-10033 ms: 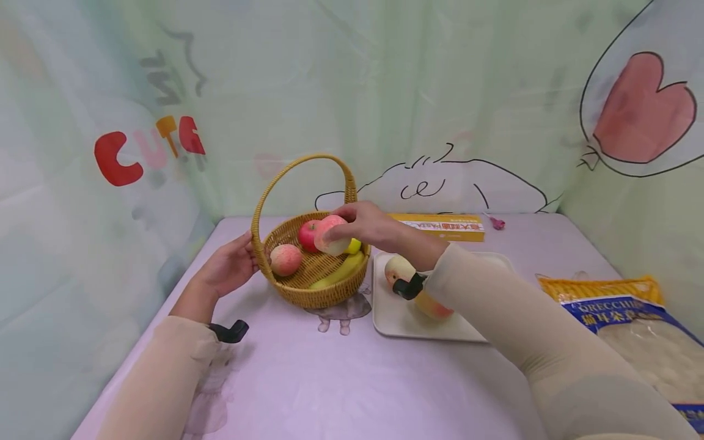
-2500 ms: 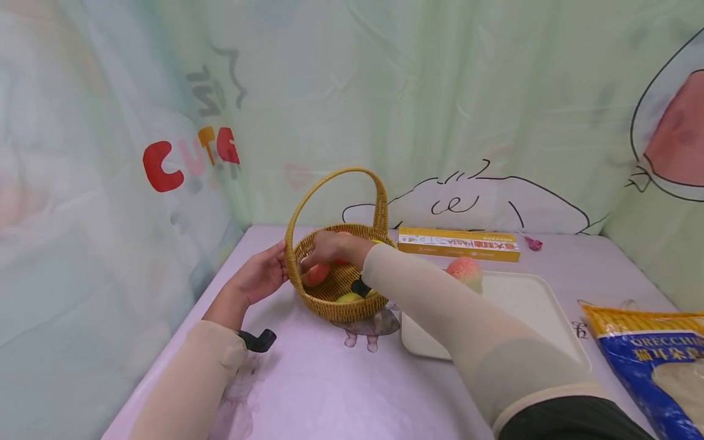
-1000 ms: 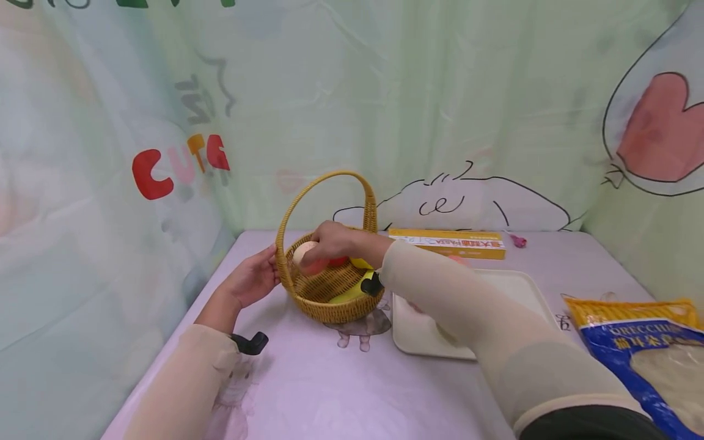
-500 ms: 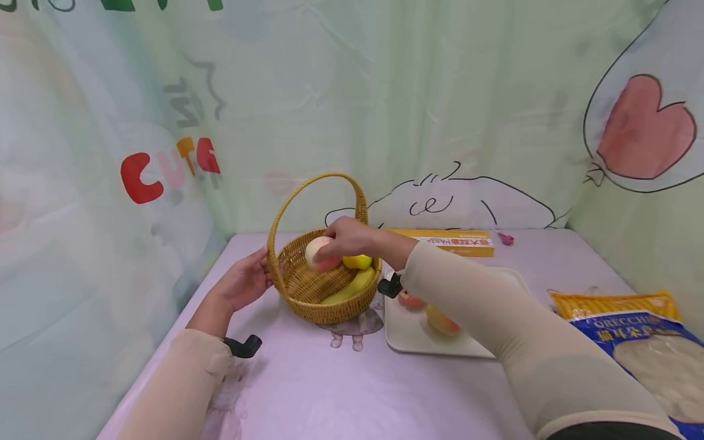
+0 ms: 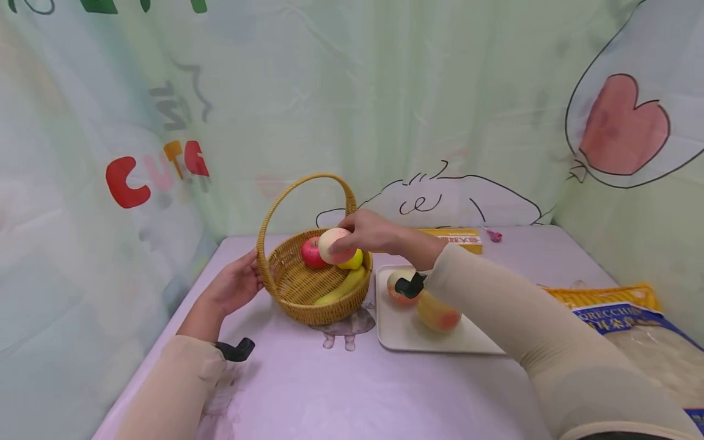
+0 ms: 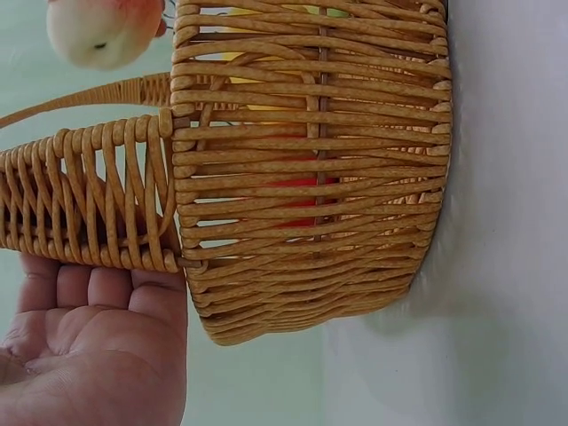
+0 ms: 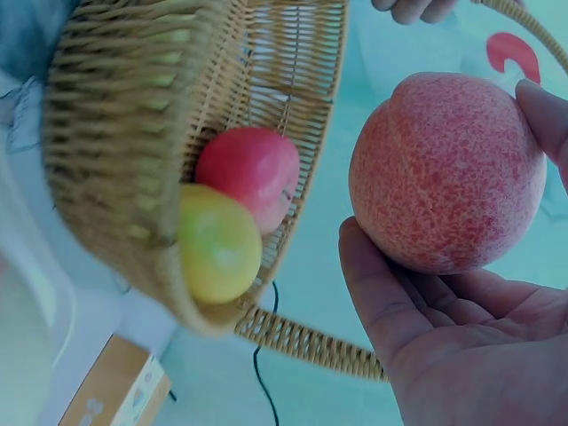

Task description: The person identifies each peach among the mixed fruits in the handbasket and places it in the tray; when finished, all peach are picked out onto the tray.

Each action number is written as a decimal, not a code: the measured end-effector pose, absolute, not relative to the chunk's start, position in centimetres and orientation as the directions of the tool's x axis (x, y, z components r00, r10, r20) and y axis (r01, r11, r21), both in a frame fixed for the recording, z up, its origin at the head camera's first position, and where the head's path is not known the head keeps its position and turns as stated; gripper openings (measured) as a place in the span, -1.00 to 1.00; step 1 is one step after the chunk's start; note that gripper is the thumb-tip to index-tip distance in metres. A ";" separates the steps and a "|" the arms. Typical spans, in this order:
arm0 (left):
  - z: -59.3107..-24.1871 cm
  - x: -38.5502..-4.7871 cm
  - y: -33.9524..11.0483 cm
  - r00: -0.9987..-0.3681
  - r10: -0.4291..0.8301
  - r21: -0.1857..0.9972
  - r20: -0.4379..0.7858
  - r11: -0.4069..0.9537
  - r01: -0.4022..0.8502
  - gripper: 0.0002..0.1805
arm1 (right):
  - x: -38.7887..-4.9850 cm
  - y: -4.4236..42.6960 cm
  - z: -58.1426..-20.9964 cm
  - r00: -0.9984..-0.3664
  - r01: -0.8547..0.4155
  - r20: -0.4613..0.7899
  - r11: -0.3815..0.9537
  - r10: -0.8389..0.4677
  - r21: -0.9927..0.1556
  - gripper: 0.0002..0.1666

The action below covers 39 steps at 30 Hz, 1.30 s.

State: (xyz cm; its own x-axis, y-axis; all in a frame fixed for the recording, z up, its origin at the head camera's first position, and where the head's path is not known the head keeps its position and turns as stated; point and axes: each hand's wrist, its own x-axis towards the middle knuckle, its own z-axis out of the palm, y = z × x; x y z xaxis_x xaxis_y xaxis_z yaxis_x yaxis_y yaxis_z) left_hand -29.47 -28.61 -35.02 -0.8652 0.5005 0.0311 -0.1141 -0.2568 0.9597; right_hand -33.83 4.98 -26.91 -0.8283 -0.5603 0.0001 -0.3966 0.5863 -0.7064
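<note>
My right hand (image 5: 374,232) grips a pink-and-cream peach (image 5: 333,244) between thumb and fingers, raised above the right part of the wicker basket (image 5: 316,315). In the right wrist view the peach (image 6: 102,34) is seen from the left wrist too, apart from the basket. A red apple (image 7: 248,173) and a yellow round fruit (image 7: 222,244) lie together in the basket, with a banana (image 5: 343,288) along its front right side. My left hand (image 5: 233,287) touches the outer left side of the basket near the handle's base; its fingertips are hidden behind the handle.
A white tray (image 5: 393,339) stands right of the basket, bearing a peach-like fruit (image 5: 400,287) and an elongated yellow-red fruit (image 5: 438,313). My right forearm covers part of it. Behind lies a pasta box (image 5: 467,238); at far right, an orecchiette bag (image 5: 621,315). A curtain closes the back.
My right hand has lifted the peach from the basket's left side and carried it up and right. The head view has shifted. My left hand stays at the basket.
</note>
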 end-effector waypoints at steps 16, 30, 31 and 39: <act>-34.5 -29.2 -28.2 -0.866 0.499 0.961 0.032 -0.254 -0.111 -0.57 | -31.6 12.1 -26.9 -0.886 -0.301 -0.027 0.618 -0.463 -0.726 -0.44; -34.3 -28.9 -28.1 -0.864 0.503 0.960 0.027 -0.254 -0.118 -0.59 | -30.5 16.2 -27.6 -0.925 -0.236 -0.041 0.657 -0.377 -0.716 -0.41; -34.3 -28.9 -28.2 -0.867 0.499 0.961 0.022 -0.251 -0.120 -0.59 | -30.4 16.6 -27.6 -0.928 -0.234 -0.037 0.657 -0.372 -0.717 -0.42; -34.6 -28.7 -28.4 -0.869 0.495 0.958 0.017 -0.257 -0.127 -0.61 | -29.2 20.3 -28.1 -0.949 -0.192 -0.042 0.680 -0.312 -0.707 -0.41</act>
